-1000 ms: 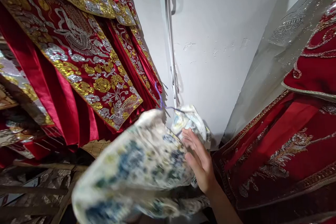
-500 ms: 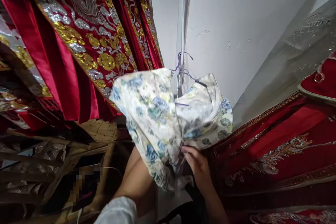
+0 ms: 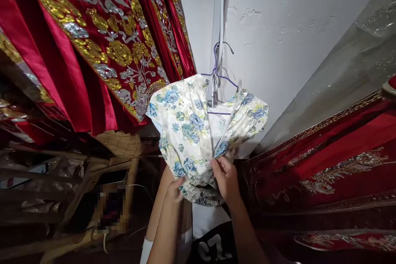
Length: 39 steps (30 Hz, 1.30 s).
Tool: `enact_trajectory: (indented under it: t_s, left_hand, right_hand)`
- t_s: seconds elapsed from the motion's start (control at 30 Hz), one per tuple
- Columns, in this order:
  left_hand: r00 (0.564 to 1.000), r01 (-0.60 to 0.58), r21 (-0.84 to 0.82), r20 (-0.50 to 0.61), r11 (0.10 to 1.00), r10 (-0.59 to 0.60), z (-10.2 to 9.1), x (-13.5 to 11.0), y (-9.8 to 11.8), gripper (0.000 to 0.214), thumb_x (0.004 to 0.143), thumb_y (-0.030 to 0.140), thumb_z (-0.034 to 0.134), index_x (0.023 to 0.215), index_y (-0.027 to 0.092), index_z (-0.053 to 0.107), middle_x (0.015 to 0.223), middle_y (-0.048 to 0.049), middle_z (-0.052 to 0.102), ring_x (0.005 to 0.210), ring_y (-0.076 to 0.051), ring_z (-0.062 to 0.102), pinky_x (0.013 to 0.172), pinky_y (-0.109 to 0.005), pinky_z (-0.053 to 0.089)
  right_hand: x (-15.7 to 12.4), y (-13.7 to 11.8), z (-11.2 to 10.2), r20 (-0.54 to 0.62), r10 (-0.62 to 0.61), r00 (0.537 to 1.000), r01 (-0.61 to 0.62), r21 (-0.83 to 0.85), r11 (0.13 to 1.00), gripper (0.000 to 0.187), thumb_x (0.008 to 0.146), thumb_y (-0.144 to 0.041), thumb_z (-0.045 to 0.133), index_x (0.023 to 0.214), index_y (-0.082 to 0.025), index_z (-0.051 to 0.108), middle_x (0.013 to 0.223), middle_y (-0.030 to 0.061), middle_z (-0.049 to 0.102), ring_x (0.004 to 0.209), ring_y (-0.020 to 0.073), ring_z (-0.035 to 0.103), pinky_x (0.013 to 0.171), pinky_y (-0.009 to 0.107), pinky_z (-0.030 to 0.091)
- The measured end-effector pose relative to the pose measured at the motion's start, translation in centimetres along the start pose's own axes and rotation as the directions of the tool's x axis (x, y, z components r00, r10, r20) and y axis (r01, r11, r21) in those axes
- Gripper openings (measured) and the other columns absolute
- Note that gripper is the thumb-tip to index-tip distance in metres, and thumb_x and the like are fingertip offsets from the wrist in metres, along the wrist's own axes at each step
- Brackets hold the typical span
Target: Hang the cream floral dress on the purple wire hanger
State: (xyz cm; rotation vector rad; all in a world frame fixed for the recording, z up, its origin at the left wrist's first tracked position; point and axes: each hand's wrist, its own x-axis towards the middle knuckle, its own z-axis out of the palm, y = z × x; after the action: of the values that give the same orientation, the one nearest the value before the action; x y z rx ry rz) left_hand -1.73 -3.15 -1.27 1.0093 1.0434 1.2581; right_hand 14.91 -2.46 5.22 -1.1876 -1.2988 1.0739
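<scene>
A white blouse (image 3: 192, 132) with blue and green flowers hangs on a thin purple hanger (image 3: 215, 70). Its neckline is open in front, and the gathered lower edge bunches up below. My right hand (image 3: 227, 173) pinches the front edge below the neckline between thumb and fingers. At the blouse's lower left side, my left hand (image 3: 175, 189) closes on the cloth, slightly blurred, with its fingertips partly hidden by the fabric.
Red costumes with gold and silver sequins (image 3: 119, 51) hang at the left. More beaded red cloth (image 3: 337, 173) fills the right, beneath clear plastic (image 3: 309, 99). Behind the hanger is a white wall (image 3: 278, 4). A wooden frame chair (image 3: 133, 173) stands lower left.
The blouse front has come flatter and straighter on the hanger. My left hand has come into sight at its lower left side; my right hand has moved up slightly along the front edge.
</scene>
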Motion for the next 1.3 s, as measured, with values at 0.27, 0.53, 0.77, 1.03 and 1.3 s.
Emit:
enact_trajectory:
  t_s: [0.27, 0.53, 0.77, 1.03, 1.3]
  left_hand:
    - [0.946, 0.262, 0.006, 0.195, 0.965, -0.258, -0.5, -0.9, 2.5, 0.094, 0.069, 0.055, 0.09, 0.15, 0.022, 0.055, 0.159, -0.0112, 0.049, 0.152, -0.037, 0.039, 0.129, -0.053, 0.023]
    - [0.942, 0.257, 0.011, 0.22, 0.966, -0.253, 1.1, -1.1, 2.7, 0.091, 0.064, 0.042, 0.094, 0.146, 0.023, 0.059, 0.147, -0.0119, 0.062, 0.144, -0.036, 0.049, 0.126, -0.051, 0.031]
    - [0.893, -0.064, 0.087, -0.44, 0.994, 0.096, 0.9, 0.7, -0.3, 0.069, 0.082, 0.05, 0.072, 0.144, 0.025, 0.053, 0.136, -0.0157, 0.065, 0.132, -0.04, 0.058, 0.114, -0.057, 0.044]
    - [0.911, -0.314, 0.448, -0.105, 0.837, 0.398, 5.6, 0.7, -1.1, 0.018, 0.091, 0.031, 0.06, 0.105, 0.024, 0.066, 0.1, -0.0062, 0.072, 0.099, -0.025, 0.068, 0.09, -0.039, 0.054]
    - [0.887, -0.392, 0.533, 0.003, 0.75, 0.461, 7.1, 1.2, -1.1, 0.021, 0.097, 0.029, 0.05, 0.078, 0.023, 0.054, 0.077, -0.0032, 0.058, 0.075, -0.02, 0.056, 0.071, -0.031, 0.046]
  right_hand:
    - [0.4, 2.0, 1.0, -0.161, 0.021, 0.987, -0.019, 0.011, 1.0, 0.043, 0.096, -0.057, 0.054, 0.071, -0.023, 0.044, 0.06, -0.0052, 0.039, 0.056, 0.0134, 0.039, 0.056, 0.028, 0.03]
    - [1.5, 0.6, -1.2, 0.019, 0.027, 0.999, -0.024, -0.155, 0.988, 0.032, 0.095, -0.037, 0.052, 0.068, -0.024, 0.039, 0.061, -0.0047, 0.037, 0.058, 0.0144, 0.036, 0.056, 0.028, 0.026]
    - [0.7, 1.0, -1.3, -0.064, 0.133, 0.989, -0.116, 0.223, 0.968, 0.029, 0.081, -0.033, 0.054, 0.056, -0.024, 0.043, 0.046, -0.0065, 0.034, 0.044, 0.0102, 0.028, 0.047, 0.027, 0.023]
    - [0.6, 1.2, -0.8, 0.155, 0.155, 0.976, -0.17, 0.091, 0.981, 0.027, 0.079, -0.04, 0.065, 0.061, -0.02, 0.063, 0.04, -0.0056, 0.04, 0.039, 0.0115, 0.034, 0.043, 0.026, 0.026]
    - [3.4, -2.0, -1.5, 0.099, 0.055, 0.994, -0.063, 0.084, 0.994, 0.028, 0.086, -0.035, 0.059, 0.061, -0.023, 0.064, 0.039, -0.0038, 0.045, 0.039, 0.0146, 0.038, 0.045, 0.029, 0.031]
